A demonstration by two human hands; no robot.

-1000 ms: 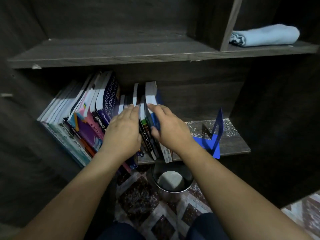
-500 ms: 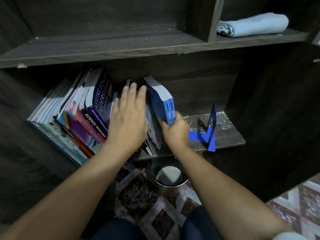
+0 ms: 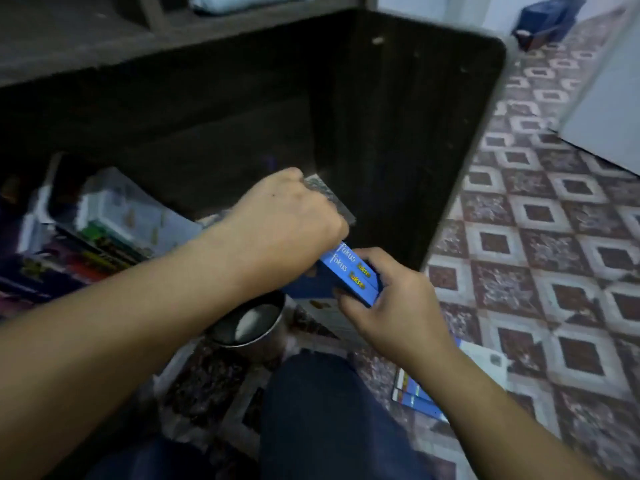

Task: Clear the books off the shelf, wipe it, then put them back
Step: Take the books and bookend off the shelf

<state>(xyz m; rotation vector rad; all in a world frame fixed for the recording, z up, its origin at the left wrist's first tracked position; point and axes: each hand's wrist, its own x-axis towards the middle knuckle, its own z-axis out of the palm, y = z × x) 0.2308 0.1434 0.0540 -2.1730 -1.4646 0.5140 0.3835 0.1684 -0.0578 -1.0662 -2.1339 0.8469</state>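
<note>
By my right knee (image 3: 329, 410), on the patterned floor (image 3: 554, 271), a flat book (image 3: 414, 396) with a blue cover lies partly under my right forearm. Just beyond it my right hand (image 3: 391, 306) has its fingers (image 3: 377, 259) and thumb clamped round the near end of two blue books (image 3: 349, 275). Each spine reads "Fokus" in white, with a yellow word I can't make out. My left hand (image 3: 287, 223) is curled over the far end of the same pair. I hold them just off the front edge of the shelf (image 3: 332, 199), near its right end. A steel cup (image 3: 249, 323) stands on the floor below that edge. A row of books (image 3: 104, 230) leans at the shelf's left end, its lettering too blurred to read. A folded pale cloth (image 3: 221, 3) lies on the board above.
</note>
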